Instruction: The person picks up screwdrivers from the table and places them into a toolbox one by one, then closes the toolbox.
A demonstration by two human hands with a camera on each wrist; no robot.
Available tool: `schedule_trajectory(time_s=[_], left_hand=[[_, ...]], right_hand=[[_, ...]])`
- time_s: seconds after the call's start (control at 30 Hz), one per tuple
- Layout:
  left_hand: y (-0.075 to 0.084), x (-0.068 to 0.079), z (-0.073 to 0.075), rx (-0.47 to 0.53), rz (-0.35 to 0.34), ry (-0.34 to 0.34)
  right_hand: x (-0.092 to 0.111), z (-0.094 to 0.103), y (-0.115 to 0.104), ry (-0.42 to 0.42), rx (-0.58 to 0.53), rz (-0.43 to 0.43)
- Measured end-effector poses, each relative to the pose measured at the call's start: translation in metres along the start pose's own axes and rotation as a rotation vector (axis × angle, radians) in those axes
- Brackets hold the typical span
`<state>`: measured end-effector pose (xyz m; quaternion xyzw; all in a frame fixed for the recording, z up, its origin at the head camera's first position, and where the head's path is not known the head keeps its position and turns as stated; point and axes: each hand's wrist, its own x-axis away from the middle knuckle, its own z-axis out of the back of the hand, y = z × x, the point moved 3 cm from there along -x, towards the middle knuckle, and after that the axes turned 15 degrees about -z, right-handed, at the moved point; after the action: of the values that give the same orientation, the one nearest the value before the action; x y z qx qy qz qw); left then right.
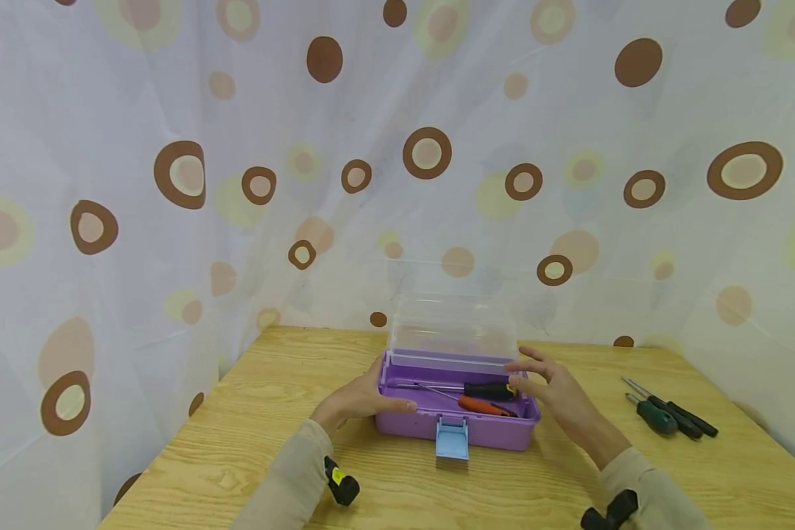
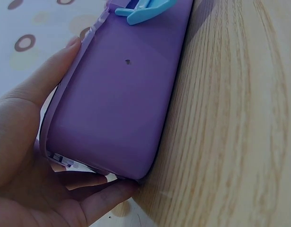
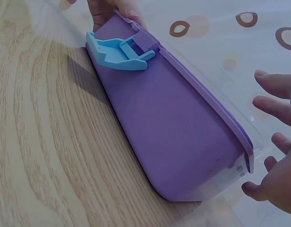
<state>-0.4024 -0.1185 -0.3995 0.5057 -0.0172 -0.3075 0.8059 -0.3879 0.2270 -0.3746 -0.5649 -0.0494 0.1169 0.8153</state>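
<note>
A purple toolbox (image 1: 411,425) sits on the table with its clear lid (image 1: 453,327) raised at the back. From its front hangs a light blue latch (image 1: 452,439), unfastened. Inside lie a screwdriver with a black handle (image 1: 485,391) and another with an orange-red handle (image 1: 482,406). My left hand (image 1: 361,397) grips the box's left end, thumb on the front rim and fingers around the end wall, as the left wrist view shows. At the right end, my right hand (image 1: 559,401) is spread beside the rim. In the right wrist view its fingers (image 3: 273,109) stand apart from the box.
On the table's right side lie a green-handled screwdriver (image 1: 656,418) and two dark-handled tools, one a screwdriver (image 1: 685,423) and the other a slim black one (image 1: 694,419). A patterned white curtain (image 1: 477,110) hangs behind the wooden table (image 1: 291,361) and along its sides.
</note>
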Motion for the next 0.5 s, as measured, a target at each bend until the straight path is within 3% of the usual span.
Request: schedule_trajectory(time_s=[0.5], left_hand=[[0.0028,0.0003,0.0012,0.000,-0.003,0.002]], right_hand=[[-0.0004,0.0079,0.0013,0.010,-0.032,-0.011]])
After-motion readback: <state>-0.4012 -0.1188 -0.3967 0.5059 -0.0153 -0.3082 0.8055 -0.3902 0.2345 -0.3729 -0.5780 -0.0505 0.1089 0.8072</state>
